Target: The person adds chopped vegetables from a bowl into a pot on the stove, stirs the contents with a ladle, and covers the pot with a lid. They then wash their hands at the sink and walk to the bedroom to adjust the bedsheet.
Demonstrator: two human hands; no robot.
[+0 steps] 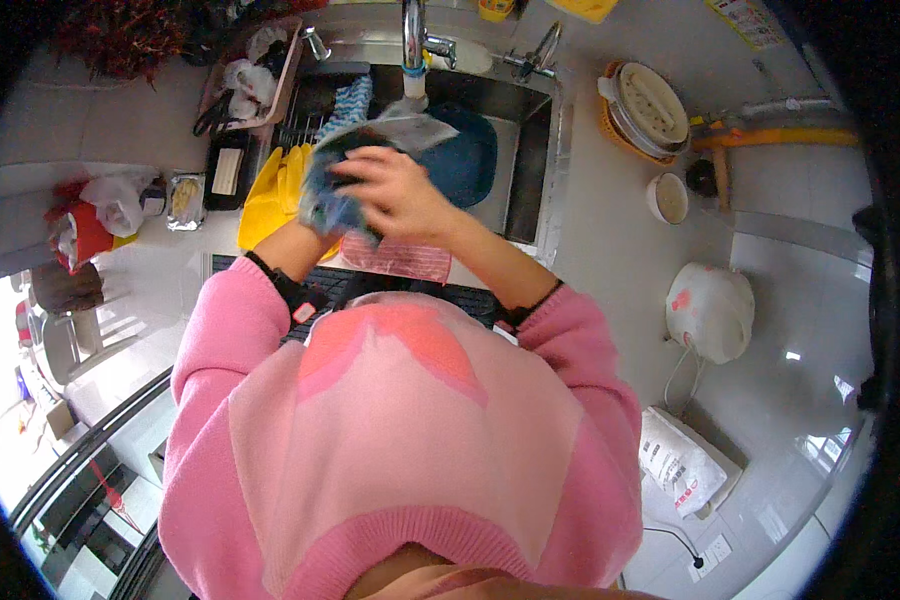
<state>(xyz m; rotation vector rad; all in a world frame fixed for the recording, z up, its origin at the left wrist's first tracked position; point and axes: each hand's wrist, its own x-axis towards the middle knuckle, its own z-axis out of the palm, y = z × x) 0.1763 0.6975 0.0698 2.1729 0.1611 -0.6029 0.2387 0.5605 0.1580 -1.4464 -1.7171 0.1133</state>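
Observation:
Over the front left of the sink, a blue-grey cloth is bunched between my hands. A dark patch shows in its folds; what that is I cannot tell. My right hand grips the cloth from above, its fingers bent over it. Most of my left hand is hidden under the cloth, with only the wrist end showing. A translucent pale flap sticks out at the far side, below the chrome faucet. Behind my right hand a dark blue basin rests in the sink.
Yellow rubber gloves lie left of my hands, a pink striped cloth at the counter's front edge. A blue-and-white cloth hangs by the sink's left side. Rightward are a basket with steamer plates, a bowl and a white appliance.

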